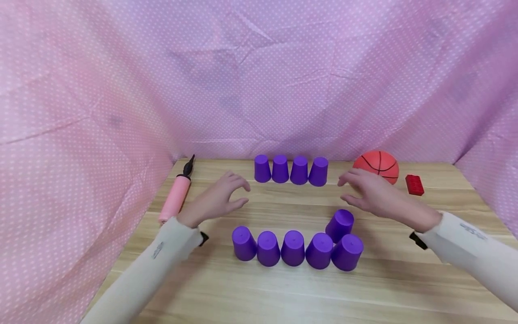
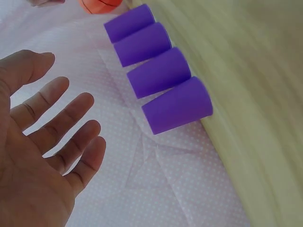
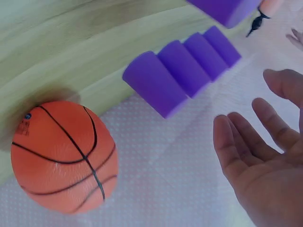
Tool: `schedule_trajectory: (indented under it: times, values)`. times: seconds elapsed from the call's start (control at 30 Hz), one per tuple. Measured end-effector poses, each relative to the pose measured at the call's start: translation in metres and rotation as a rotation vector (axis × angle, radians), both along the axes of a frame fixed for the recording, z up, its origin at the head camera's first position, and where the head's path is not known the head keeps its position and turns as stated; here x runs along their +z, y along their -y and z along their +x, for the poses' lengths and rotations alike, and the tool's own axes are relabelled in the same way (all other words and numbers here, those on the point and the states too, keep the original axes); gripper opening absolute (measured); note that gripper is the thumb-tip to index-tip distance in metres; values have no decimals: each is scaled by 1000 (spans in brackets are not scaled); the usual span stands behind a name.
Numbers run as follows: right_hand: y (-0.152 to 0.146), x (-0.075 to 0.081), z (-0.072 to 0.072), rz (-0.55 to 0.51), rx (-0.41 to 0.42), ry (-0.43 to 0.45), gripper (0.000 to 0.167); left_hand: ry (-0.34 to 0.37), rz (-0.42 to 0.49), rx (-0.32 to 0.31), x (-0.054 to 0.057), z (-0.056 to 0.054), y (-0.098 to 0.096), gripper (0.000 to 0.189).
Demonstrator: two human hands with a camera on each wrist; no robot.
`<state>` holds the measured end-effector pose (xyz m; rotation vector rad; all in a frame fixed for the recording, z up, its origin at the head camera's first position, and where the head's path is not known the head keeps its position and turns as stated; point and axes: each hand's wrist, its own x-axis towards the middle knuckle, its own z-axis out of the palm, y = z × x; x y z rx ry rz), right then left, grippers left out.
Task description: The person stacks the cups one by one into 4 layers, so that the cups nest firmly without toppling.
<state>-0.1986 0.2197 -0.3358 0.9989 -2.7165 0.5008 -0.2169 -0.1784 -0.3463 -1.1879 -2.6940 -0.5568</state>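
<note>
Four-cup back row aside, purple cups stand upside down on the wooden table: several in a far row (image 1: pixel 299 171) and several in a near row (image 1: pixel 292 249). One more cup (image 1: pixel 340 225) stands just behind the near row's right end. My left hand (image 1: pixel 218 198) hovers left of the far row, fingers apart and loosely bent, holding nothing. To the right of that row is my right hand (image 1: pixel 374 193), also empty, with thumb and fingers spread. In the left wrist view the left palm (image 2: pixel 42 165) faces the far cups (image 2: pixel 177 105); the right wrist view shows the right palm (image 3: pixel 270 175) beside them.
An orange toy basketball (image 1: pixel 382 164) sits at the back right, partly behind the right hand. Farther right lies a red toy brick (image 1: pixel 414 185). A pink hand pump (image 1: pixel 176 195) with a black nozzle lies at the left. Pink dotted cloth (image 1: pixel 259 90) hangs behind the table.
</note>
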Motion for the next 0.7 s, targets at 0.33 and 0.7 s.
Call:
schedule_trajectory:
  times: [0.33, 0.7]
  values:
    - [-11, -19, 34, -41, 82, -48, 33, 13, 96, -72, -16, 64, 24, 25]
    - [-11, -34, 34, -32, 57, 37, 26, 112, 54, -50, -35, 77, 25, 25]
